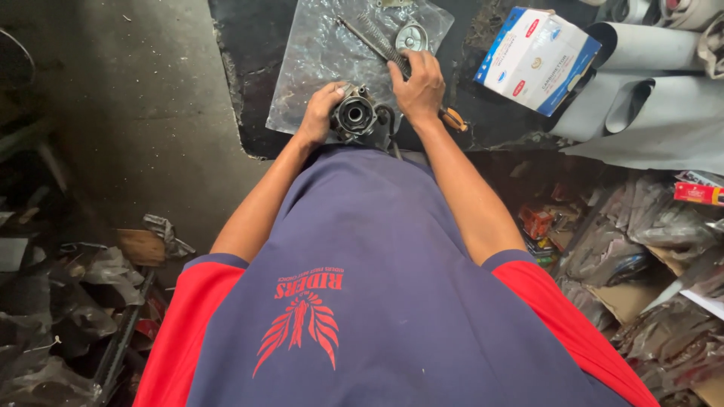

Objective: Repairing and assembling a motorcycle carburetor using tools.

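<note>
My left hand [323, 113] grips a round, dark metal part [354, 114] with a hollow centre, holding it upright in front of my body. My right hand [417, 87] is closed on a tool with an orange handle [455, 119]; its shaft is hidden under the hand, right beside the metal part. Both hands work over a clear plastic sheet [317, 53] spread on a black mat [249, 83]. On the sheet beyond my hands lie a long coil spring [377, 38] and a small round metal cap [412, 36].
A white and blue cardboard box [537, 56] stands at the right of the mat. Grey rolled sheets [648, 83] lie further right. Bags and scrap clutter the floor at the lower left [68, 301] and lower right [648, 249]. Bare concrete floor [136, 98] is at the left.
</note>
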